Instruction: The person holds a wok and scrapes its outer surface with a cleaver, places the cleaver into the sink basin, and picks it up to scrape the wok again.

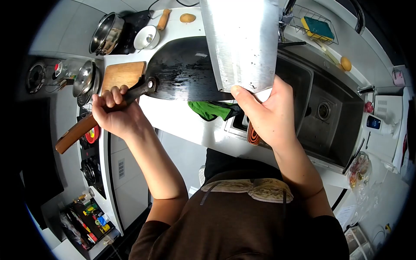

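Observation:
My left hand is wrapped round the brown wooden handle of a black wok, which is tilted on its side above the white counter. Wet-looking marks show on the wok's dark surface. In my right hand is a wide, shiny metal blade, gripped at its lower end between thumb and fingers, with small dark specks on it. The blade overlaps the wok's right side in view; whether they touch is unclear. A green and black cloth lies on the counter just below the wok.
A double sink is at the right, a sponge in a wire rack behind it. A cutting board, white bowl and steel pot stand at the left. The counter's front edge runs before my body.

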Demonstrator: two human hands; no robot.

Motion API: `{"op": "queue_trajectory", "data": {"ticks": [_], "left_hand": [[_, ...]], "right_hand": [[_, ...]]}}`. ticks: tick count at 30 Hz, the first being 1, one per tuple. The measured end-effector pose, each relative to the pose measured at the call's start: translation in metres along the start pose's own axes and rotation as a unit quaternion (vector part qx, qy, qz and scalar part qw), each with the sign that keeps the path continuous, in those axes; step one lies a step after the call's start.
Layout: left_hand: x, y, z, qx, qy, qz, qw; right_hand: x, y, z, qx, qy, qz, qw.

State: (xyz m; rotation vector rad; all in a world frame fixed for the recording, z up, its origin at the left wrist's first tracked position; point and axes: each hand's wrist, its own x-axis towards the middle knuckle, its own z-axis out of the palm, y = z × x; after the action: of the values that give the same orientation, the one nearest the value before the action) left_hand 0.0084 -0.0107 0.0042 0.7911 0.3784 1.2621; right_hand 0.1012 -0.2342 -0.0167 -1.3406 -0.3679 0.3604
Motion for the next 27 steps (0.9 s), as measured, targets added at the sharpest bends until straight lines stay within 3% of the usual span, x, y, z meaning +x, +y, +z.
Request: {"op": "queue_trajectory", "data": {"ticks": [18,21,27], "left_hand": [[0.0000,-0.0002,0.0001,0.000,-0.005,0.006,1.000],[0.0001,0.0000,-0.0011,0.002,-0.007,0.010,1.000],[-0.0006,-0.0006,-0.0007,0.014,-0.026,0.013,0.999]], "right_hand": [[-0.0021,-0.0003,-0.0019,-0.006,-0.024,-0.016,1.000],[-0.0024,-0.0040,-0.0028,-0.013,-0.016,0.017,1.000],[-0.0033,-0.0008,-0.0007,-0.037,-0.037,-0.020,0.998]]}}
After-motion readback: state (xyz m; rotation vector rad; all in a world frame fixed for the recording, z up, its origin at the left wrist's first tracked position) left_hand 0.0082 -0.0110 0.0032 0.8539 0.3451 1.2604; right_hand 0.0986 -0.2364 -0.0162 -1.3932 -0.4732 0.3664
